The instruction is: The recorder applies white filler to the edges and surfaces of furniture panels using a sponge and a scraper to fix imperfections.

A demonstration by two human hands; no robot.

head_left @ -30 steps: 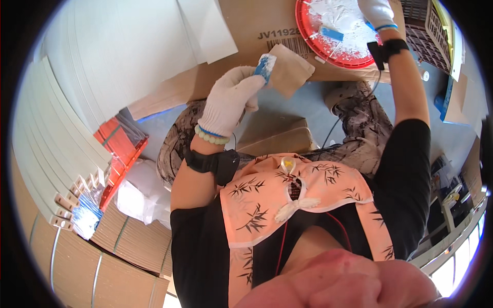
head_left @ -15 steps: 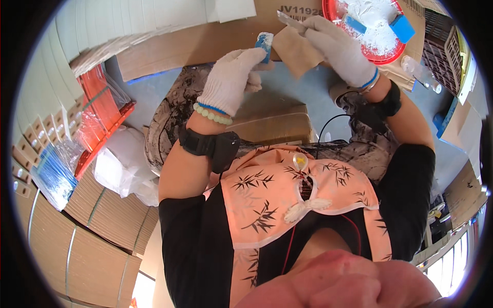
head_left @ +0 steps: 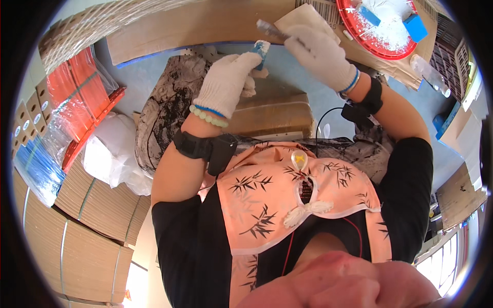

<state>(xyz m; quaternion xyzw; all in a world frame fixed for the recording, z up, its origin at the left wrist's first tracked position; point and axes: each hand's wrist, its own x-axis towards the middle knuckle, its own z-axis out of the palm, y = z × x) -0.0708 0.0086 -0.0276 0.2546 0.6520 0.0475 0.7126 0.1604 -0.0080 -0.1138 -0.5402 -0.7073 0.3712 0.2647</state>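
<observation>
A: In the head view, what are the hands doing?

B: Both wear white knit gloves. The left hand is closed around a small blue-and-white brush handle at the far middle. The right hand pinches a flat tan card piece just beside it, and a thin grey blade-like tool juts left from its fingers.

A: How would you do this step well?

B: I'd judge it best to keep the card piece steady in the right hand, bring the brush tip to its edge lightly, and spread thin so nothing drips onto the lap.

A: And the packages?

B: Far right, a round red tray of white paste with blue pieces sits on a brown cardboard sheet; a white printed label lies beside the card piece. Left, red flat packs in clear wrap, a blue pack below them, and strapped stacks of brown board near left. A closed brown carton lies under the hands.
</observation>
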